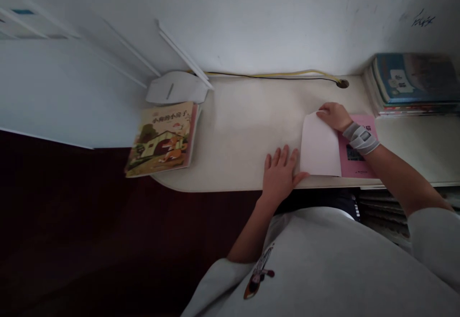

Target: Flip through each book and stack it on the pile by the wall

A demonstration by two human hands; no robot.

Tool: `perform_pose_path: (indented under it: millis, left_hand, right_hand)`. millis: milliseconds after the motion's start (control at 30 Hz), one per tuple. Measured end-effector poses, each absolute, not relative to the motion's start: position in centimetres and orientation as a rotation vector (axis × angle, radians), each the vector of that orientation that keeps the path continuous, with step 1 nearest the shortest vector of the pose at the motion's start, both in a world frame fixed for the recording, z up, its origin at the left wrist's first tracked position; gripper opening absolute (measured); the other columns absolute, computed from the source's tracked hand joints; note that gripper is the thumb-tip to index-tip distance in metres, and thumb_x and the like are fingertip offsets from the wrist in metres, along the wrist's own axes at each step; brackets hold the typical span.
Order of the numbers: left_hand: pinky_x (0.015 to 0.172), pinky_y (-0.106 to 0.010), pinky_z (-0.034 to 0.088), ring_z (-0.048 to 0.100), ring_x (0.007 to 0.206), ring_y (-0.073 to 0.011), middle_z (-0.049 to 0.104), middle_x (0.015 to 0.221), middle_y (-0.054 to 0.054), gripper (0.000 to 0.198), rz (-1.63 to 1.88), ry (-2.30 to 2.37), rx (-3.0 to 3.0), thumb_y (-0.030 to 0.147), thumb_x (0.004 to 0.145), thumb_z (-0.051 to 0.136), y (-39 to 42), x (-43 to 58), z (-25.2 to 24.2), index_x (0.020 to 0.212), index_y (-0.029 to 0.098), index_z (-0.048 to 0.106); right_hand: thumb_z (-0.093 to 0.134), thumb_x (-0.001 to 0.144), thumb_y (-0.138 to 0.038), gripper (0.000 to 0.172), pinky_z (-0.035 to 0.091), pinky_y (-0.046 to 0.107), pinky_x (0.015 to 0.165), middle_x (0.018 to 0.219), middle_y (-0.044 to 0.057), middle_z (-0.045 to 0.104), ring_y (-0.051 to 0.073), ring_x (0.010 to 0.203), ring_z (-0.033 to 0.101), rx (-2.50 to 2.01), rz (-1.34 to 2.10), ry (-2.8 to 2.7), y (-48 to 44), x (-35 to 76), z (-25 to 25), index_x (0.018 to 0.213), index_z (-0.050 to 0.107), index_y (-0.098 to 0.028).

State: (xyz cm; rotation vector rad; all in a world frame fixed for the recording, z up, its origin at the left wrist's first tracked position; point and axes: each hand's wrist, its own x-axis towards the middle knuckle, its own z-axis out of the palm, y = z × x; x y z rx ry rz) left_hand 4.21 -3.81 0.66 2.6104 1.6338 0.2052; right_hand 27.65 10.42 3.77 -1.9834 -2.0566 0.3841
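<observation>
A thin pink book (362, 161) lies on the white desk in front of me, with a pale leaf (320, 147) turned over to its left. Dark print and a dark picture show on the pink side, partly covered by my wrist. My right hand (336, 116), with a grey band around the wrist, pinches the top edge of the pale leaf. Resting on the desk just left of the book is my left hand (282, 173), its fingers spread. The left thumb reaches to the leaf's lower left corner.
On the desk's left end, a picture book (163, 140) tops a small stack beside a white stand (176, 88). A blue-covered book (417, 77) tops a stack at the right rear. Yellow and black cables (266, 75) run along the wall to a desk hole (342, 84).
</observation>
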Motion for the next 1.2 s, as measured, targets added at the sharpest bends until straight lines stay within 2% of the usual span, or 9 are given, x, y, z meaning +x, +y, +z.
perform_pose_path:
  millis: [233, 433, 633, 800, 900, 967, 1067, 1200]
  left_hand:
    - [0.108, -0.056, 0.027, 0.036, 0.135, -0.0382, 0.035, 0.149, -0.017, 0.078, 0.18, 1.615, 2.602, 0.066, 0.084, 0.043, -3.8, 4.2, 0.9, 0.145, 0.018, 0.037]
    - [0.109, -0.055, 0.027, 0.037, 0.135, -0.0369, 0.036, 0.149, -0.018, 0.08, 0.177, 1.639, 2.578, 0.068, 0.082, 0.042, -3.9, 4.3, 0.8, 0.144, 0.017, 0.037]
    - [0.109, -0.056, 0.027, 0.036, 0.135, -0.0381, 0.038, 0.148, -0.018, 0.08, 0.166, 1.626, 2.601, 0.068, 0.083, 0.043, -3.8, 4.3, 0.7, 0.144, 0.017, 0.038]
    - [0.107, -0.06, 0.027, 0.033, 0.136, -0.0403, 0.033, 0.15, -0.021, 0.077, 0.134, 1.624, 2.625, 0.064, 0.085, 0.042, -4.2, 4.2, 1.4, 0.144, 0.015, 0.037]
    - [0.107, -0.067, 0.018, 0.022, 0.141, -0.0409, 0.028, 0.151, -0.022, 0.081, 0.202, 1.523, 2.73, 0.066, 0.086, 0.038, -4.9, 5.9, 2.7, 0.145, 0.011, 0.032]
    - [0.11, -0.066, 0.011, 0.017, 0.143, -0.0371, 0.026, 0.152, -0.022, 0.085, 0.266, 1.314, 2.837, 0.068, 0.087, 0.031, -5.3, 7.9, 3.5, 0.146, 0.007, 0.029]
    - [0.113, -0.06, 0.01, 0.016, 0.144, -0.0325, 0.025, 0.152, -0.024, 0.09, 0.289, 1.086, 2.896, 0.069, 0.087, 0.024, -5.3, 11.5, 3.7, 0.144, -0.001, 0.028]
    - [0.114, -0.057, 0.013, 0.019, 0.143, -0.0331, 0.025, 0.151, -0.027, 0.091, 0.254, 1.145, 2.862, 0.068, 0.088, 0.026, -4.6, 14.2, 2.5, 0.142, -0.006, 0.029]
  right_hand:
    - [0.044, 0.088, -0.031, 0.033, 0.044, 0.042, 0.089, 0.109, 0.015, 0.067, 0.027, 0.102, 0.06, -2.038, 0.196, -2.092, 9.4, 26.7, 3.3, 0.104, 0.068, -0.015]
    - [0.05, 0.083, -0.026, 0.027, 0.046, 0.038, 0.084, 0.108, 0.011, 0.069, 0.027, 0.097, 0.062, -2.076, 0.299, -2.199, 10.3, 26.7, 3.4, 0.099, 0.07, -0.017]
    - [0.039, 0.088, -0.024, 0.035, 0.045, 0.045, 0.089, 0.11, 0.014, 0.066, 0.029, 0.103, 0.06, -2.053, 0.182, -2.007, 9.4, 25.7, 2.3, 0.109, 0.066, -0.016]
    - [0.033, 0.092, -0.034, 0.047, 0.038, 0.052, 0.1, 0.131, 0.018, 0.053, 0.032, 0.124, 0.047, -1.889, 0.166, -1.94, 8.6, 26.7, 2.5, 0.129, 0.055, -0.016]
    - [0.026, 0.094, -0.048, 0.06, 0.022, 0.057, 0.11, 0.151, 0.014, 0.032, 0.03, 0.142, 0.022, -1.737, 0.152, -2.053, 7.0, 28.2, 3.0, 0.145, 0.034, -0.019]
    - [0.021, 0.093, -0.054, 0.067, 0.014, 0.059, 0.111, 0.157, 0.012, 0.019, 0.029, 0.145, 0.01, -1.705, 0.172, -2.15, 5.7, 29.0, 2.9, 0.15, 0.022, -0.019]
    - [0.016, 0.093, -0.057, 0.073, 0.01, 0.058, 0.113, 0.157, 0.017, 0.015, 0.029, 0.145, 0.01, -1.747, 0.298, -2.25, 4.4, 29.7, 2.1, 0.15, 0.019, -0.012]
    - [0.011, 0.093, -0.06, 0.076, 0.012, 0.056, 0.114, 0.156, 0.018, 0.015, 0.028, 0.145, 0.011, -1.796, 0.405, -2.287, 4.7, 29.7, 0.9, 0.15, 0.021, -0.01]
